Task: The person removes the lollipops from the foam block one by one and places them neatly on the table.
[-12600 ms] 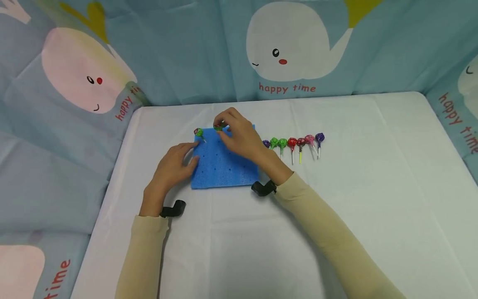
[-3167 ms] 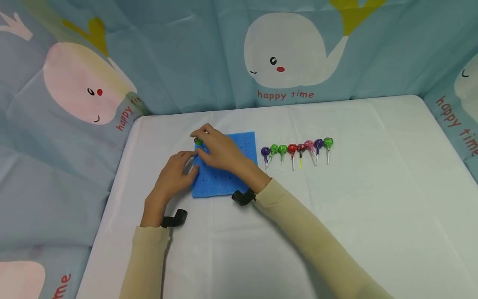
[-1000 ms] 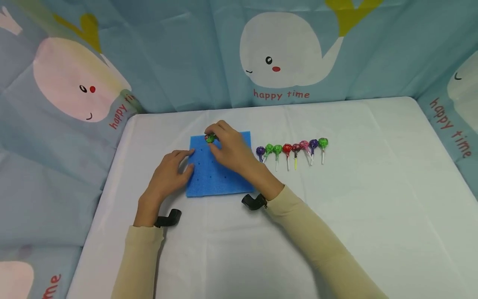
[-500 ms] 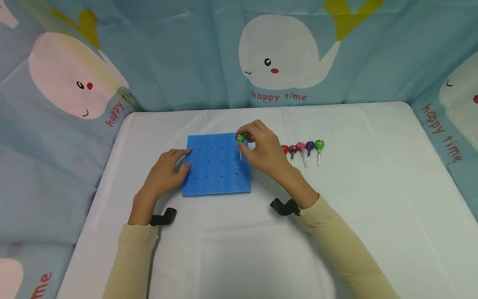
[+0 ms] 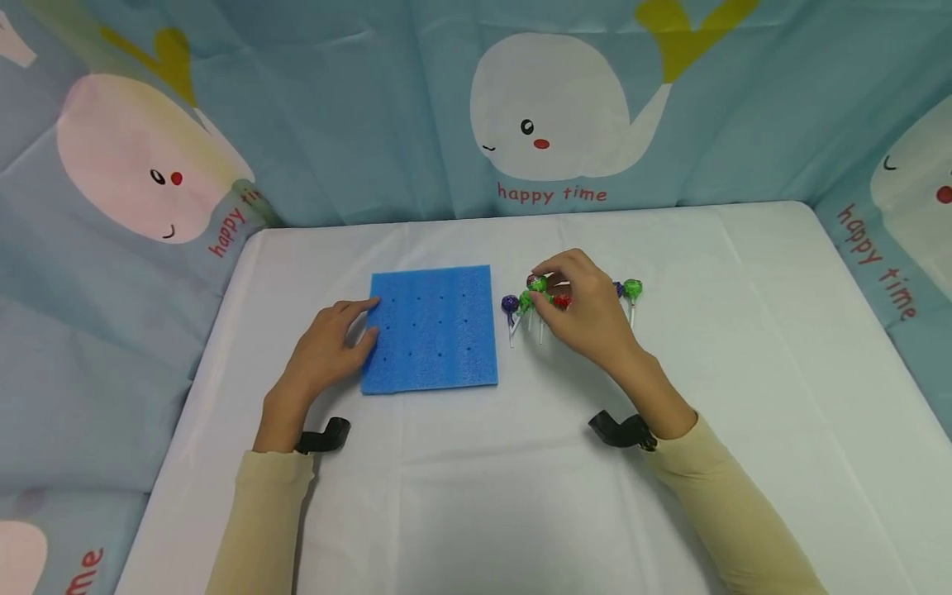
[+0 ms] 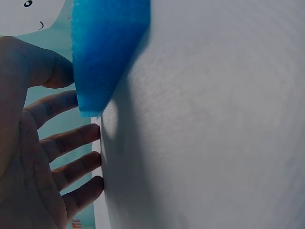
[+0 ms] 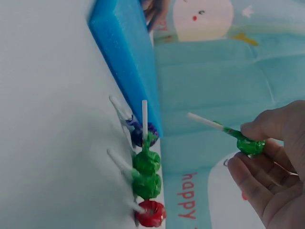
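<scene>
My right hand (image 5: 587, 318) pinches a lollipop in a green and red wrapper (image 5: 536, 283) between thumb and fingers. It is raised over the row of lollipops on the table; its white stick (image 7: 205, 120) points away from the palm in the right wrist view. On the left, my left hand (image 5: 327, 343) rests its extended fingers and thumb against the left edge of a blue foam block (image 5: 427, 339). Small holes dot the block's top in rows, and no stick stands in them. The right hand hides part of the lollipop row.
A purple lollipop (image 5: 509, 305), a red lollipop (image 5: 563, 302) and a green lollipop (image 5: 632, 289) lie among others in a row right of the block. White cloth covers the table (image 5: 461, 487). A whale-print curtain (image 5: 357, 132) hangs behind it.
Earlier a lollipop stood in the block's far left corner. My right hand took hold of it there, lifted it out and carried it right, over the row. The left hand has stayed at the block.
</scene>
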`<act>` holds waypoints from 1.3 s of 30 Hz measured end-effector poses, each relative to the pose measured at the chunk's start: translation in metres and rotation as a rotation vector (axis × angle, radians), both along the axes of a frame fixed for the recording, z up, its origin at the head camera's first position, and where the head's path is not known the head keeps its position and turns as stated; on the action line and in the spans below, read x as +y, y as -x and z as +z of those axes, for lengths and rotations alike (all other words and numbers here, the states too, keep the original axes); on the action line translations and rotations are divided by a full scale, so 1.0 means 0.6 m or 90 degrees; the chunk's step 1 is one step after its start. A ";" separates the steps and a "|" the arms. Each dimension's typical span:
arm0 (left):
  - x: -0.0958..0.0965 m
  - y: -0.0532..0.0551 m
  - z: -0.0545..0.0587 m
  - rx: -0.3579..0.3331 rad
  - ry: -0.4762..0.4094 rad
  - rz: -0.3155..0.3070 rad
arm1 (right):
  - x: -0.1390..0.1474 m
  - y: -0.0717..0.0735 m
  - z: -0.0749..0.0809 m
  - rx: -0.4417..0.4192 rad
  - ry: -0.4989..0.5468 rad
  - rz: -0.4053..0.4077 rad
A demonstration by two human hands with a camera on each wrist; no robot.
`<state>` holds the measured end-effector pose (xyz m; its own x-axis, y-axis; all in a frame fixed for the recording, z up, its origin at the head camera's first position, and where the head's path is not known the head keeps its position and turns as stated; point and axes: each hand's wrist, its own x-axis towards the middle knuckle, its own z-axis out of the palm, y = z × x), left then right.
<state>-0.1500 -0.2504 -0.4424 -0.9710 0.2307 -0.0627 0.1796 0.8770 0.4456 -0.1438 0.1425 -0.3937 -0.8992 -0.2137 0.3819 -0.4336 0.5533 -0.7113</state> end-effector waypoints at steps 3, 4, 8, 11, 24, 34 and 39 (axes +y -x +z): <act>0.000 -0.001 0.000 -0.001 -0.002 -0.003 | 0.016 -0.005 -0.001 -0.004 0.020 -0.003; 0.000 -0.001 -0.001 -0.002 -0.003 -0.003 | 0.021 -0.006 -0.001 -0.003 0.027 -0.003; -0.001 0.000 -0.001 -0.002 -0.005 -0.002 | 0.045 -0.009 -0.004 0.016 0.046 -0.013; -0.003 0.000 0.001 -0.003 -0.002 0.000 | 0.061 -0.011 -0.004 0.026 0.057 -0.026; 0.001 -0.002 0.003 -0.014 0.001 0.006 | 0.131 -0.012 -0.013 0.032 0.011 -0.093; -0.001 -0.003 0.002 -0.011 0.001 0.008 | 0.151 -0.008 -0.016 0.001 0.013 -0.100; 0.000 -0.002 0.001 -0.015 0.001 0.006 | 0.161 -0.011 -0.012 -0.011 0.005 -0.121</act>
<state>-0.1488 -0.2505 -0.4418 -0.9714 0.2213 -0.0864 0.1605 0.8796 0.4478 -0.1372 0.2392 -0.4011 -0.9295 -0.0369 0.3670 -0.3096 0.6188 -0.7220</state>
